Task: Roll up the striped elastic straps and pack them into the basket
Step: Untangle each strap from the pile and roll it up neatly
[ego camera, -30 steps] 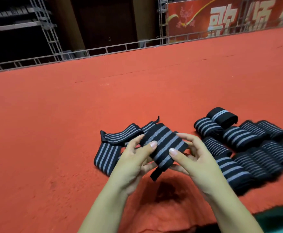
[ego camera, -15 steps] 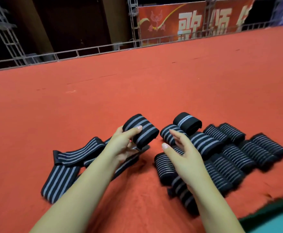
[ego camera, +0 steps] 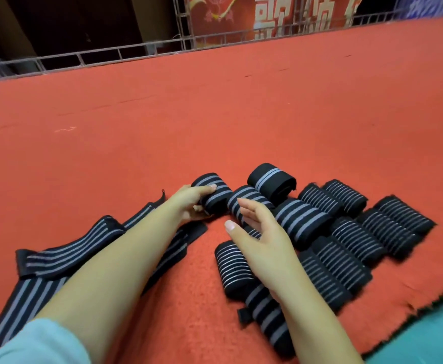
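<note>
My left hand point(ego camera: 189, 204) grips a rolled black strap with grey stripes point(ego camera: 214, 191) that lies on the red carpet at the left end of a group of rolled straps point(ego camera: 346, 237). My right hand point(ego camera: 262, 237) hovers open with spread fingers over the near rolls, holding nothing. Several unrolled striped straps point(ego camera: 65, 258) lie flat at the left, partly under my left forearm. No basket is in view.
The red carpet point(ego camera: 215, 114) stretches far ahead to a metal railing point(ego camera: 110, 55) and a red banner. At the lower right the carpet's edge gives way to a teal surface point(ego camera: 425, 334).
My left hand has carried the freshly rolled strap rightward and down onto the carpet beside the other rolls. My right hand let go of it and now floats above the rolls.
</note>
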The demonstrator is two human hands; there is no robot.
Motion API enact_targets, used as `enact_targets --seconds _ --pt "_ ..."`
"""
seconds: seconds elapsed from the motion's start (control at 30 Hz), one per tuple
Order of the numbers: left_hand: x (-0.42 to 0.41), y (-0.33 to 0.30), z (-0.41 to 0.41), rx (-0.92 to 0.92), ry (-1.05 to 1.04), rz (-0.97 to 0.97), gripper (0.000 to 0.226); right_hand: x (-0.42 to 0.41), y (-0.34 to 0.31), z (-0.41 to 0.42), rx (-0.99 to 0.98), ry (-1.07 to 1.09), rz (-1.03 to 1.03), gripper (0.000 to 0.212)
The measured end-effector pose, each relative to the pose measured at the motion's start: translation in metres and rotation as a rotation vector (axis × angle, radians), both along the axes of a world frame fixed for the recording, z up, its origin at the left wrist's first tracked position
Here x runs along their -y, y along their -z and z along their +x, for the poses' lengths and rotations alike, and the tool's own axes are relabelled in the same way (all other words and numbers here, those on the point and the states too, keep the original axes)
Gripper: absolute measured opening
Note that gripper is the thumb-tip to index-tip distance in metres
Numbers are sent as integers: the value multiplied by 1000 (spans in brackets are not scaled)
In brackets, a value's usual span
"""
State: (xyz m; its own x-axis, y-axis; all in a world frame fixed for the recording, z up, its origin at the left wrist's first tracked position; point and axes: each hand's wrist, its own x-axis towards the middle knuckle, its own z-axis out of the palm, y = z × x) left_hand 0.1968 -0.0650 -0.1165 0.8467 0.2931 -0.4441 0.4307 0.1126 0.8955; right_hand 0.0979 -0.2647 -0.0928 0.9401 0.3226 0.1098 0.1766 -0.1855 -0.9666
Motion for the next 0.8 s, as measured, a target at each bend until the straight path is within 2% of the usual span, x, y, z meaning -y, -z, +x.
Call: enact_targets --seconds 0.1,0.27,0.4,0.53,0.6,0.67,0.73,0.8 --pt "-1 3 6 19 3 75 44 -1 3 -1 -20 1 10 42" --pt "-6 4 4 27 55 350 95 -3 0 -8 -20 -25 -3 43" --pt "-9 -11 -22 -16 103 700 84 -10 -1 -16 -17 -34 22 40" --pt "-55 -33 -63 -17 149 999 67 -39 4 -36 -49 -122 5 39" --pt "-86 -36 -91 -99 155 1142 64 -59 12 -45 -36 -200 -55 39" --pt "-113 -29 -120 -230 140 1197 73 -81 22 -50 -24 -246 -135 43" --pt "-132 -15 -142 -348 161 1180 93 -99 34 -52 -50 -254 -209 54" --pt "-146 0 -160 -378 193 1114 105 -112 42 -50 -121 -218 -271 66"
